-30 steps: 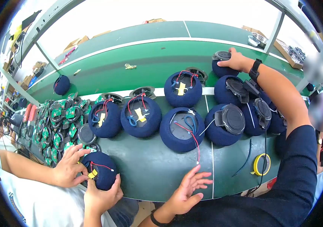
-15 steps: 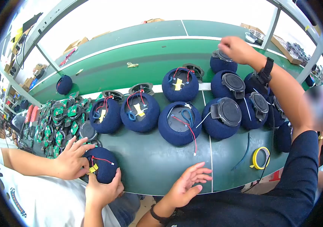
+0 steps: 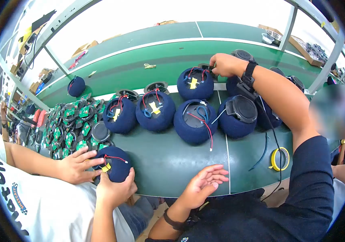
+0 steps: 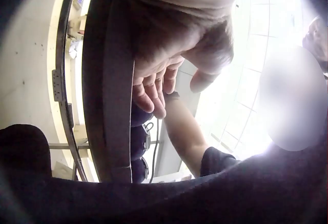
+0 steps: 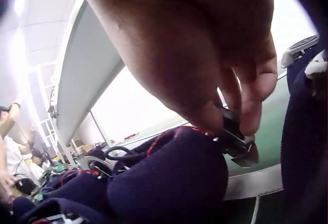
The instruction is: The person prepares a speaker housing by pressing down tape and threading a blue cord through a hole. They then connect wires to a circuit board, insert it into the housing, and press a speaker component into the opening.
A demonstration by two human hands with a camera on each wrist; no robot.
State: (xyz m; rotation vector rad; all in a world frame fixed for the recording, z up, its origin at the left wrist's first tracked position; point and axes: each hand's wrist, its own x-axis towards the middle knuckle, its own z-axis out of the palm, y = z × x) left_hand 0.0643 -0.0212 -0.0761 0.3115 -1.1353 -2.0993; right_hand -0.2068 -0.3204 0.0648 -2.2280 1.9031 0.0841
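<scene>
My right hand [image 3: 230, 65] reaches over the back row and pinches a black round speaker part [image 5: 238, 144] between thumb and fingers. This part hangs by red wires behind a navy fabric-covered ball-shaped housing [image 3: 196, 93] with yellow tape inside. My left hand [image 3: 205, 182] is held palm up near the table's front edge, fingers loosely bent, with nothing in it. Ahead of it sits another navy housing [image 3: 192, 131], its red wire [image 3: 209, 137] trailing down the front. To the right, a housing [image 3: 231, 128] carries a black round cap [image 3: 243, 109] on a white strip.
Another person's hands [image 3: 114, 189] hold a navy housing [image 3: 120, 171] at the left. Beyond lies a heap of green circuit boards [image 3: 73, 127]. Two more wired housings [image 3: 156, 119] stand mid-table. Yellow tape roll [image 3: 279, 159] and a black cable [image 3: 276, 141] lie at the right.
My right hand has let go of the capped housing at the back right and moved left to the speaker part behind the wired housing. The left hand stays about the same.
</scene>
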